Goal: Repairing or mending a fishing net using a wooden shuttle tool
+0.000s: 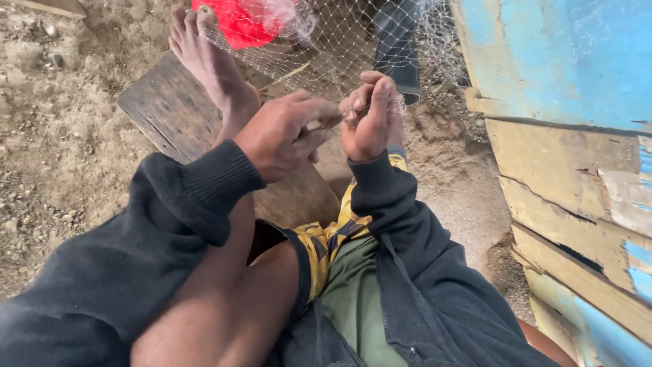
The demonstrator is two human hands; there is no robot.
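White thin-stranded fishing net (326, 47) stretches from the bare foot (207, 61) down to both hands. Left hand (288, 132), just below the net's lower edge, pinches closed on what appears to be a small netting tool, largely hidden. Right hand (372, 115), beside it, is curled shut, gripping a bunch of net strands. Behind the net lie a red plastic object (241, 24) and a weathered wooden plank (163, 112).

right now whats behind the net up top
Through the fishing net show a red plastic object and a dark pipe-like piece; their upper parts run out of frame, unseen.
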